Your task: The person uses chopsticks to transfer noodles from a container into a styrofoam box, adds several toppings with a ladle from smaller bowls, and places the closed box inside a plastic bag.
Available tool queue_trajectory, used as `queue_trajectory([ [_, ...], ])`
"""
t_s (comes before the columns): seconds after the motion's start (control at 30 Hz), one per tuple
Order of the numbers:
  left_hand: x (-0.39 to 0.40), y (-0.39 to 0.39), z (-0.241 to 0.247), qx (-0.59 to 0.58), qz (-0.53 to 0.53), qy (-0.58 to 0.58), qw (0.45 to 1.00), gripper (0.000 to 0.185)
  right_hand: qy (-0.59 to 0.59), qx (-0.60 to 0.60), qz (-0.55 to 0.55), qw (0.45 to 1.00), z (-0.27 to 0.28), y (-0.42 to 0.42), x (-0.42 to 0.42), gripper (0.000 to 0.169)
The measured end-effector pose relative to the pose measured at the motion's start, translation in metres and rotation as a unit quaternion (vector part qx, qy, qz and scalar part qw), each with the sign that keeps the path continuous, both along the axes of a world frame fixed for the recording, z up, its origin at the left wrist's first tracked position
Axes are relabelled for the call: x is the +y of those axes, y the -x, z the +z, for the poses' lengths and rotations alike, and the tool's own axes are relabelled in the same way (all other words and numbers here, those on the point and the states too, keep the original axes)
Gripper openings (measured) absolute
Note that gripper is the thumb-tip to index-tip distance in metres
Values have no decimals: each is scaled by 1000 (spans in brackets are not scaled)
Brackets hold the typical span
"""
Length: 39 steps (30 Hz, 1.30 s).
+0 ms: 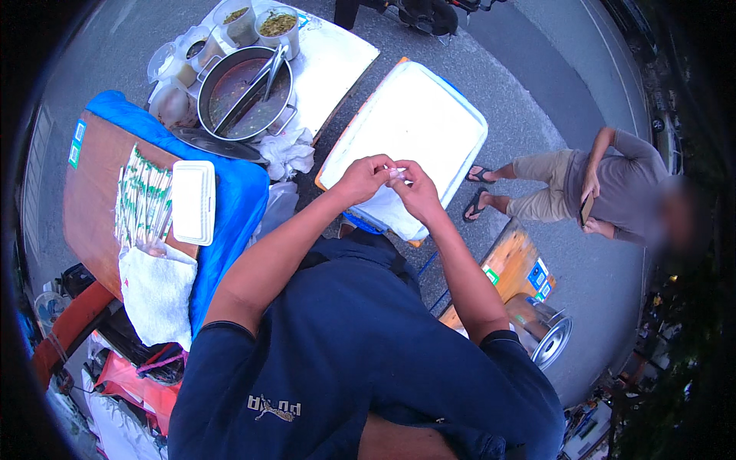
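Both hands meet in front of my body, above the near part of a large tub covered with white cloth (pixel 411 115). Between the fingertips of my left hand (pixel 368 179) and my right hand (pixel 415 192) is a small, pale pinkish thing (pixel 397 173); its kind cannot be told. Both hands pinch it. Left of the tub, a divided metal pot (pixel 246 95) holds reddish broth, with metal tongs (pixel 275 72) resting across its divider. A crumpled white cloth (pixel 287 154) lies beside the pot.
On a brown board (pixel 95 201) at the left lie wrapped chopsticks (pixel 144 198) and a white foam box (pixel 194 202). Seasoning containers (pixel 278 29) stand behind the pot. At the right, a person (pixel 609 184) stands near a wooden board (pixel 514 261) and a steel pot (pixel 540 328).
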<state>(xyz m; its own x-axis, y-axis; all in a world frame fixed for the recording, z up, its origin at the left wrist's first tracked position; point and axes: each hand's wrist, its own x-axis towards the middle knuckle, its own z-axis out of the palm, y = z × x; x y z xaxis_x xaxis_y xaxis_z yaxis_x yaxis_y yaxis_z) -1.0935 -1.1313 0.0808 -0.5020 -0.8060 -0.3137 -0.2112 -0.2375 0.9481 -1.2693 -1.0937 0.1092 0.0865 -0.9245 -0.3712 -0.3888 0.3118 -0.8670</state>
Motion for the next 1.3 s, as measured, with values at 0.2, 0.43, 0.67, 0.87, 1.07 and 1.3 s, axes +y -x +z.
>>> queue_trajectory([
  [0.2, 19, -30, 14, 203, 55, -126, 969, 34, 34, -47, 61, 996, 42, -37, 11, 34],
  [0.43, 25, -83, 33, 201, 70, -78, 974, 25, 94, 200, 134, 966, 76, -77, -6, 15],
  [0.67, 33, -150, 88, 20, 116, 185, 976, 20, -178, 16, 112, 977, 101, -112, -65, 27],
  [0.87, 73, -270, 91, -238, 321, 383, 833, 25, -126, -84, 16, 988, 78, -120, -170, 17],
  [1.07, 143, -338, 87, -483, 372, 260, 749, 27, -116, -4, 24, 993, 1, -145, -302, 17],
  [1.3, 115, -311, 85, -262, 541, 20, 799, 36, 33, 193, -13, 981, -170, -74, -482, 34],
])
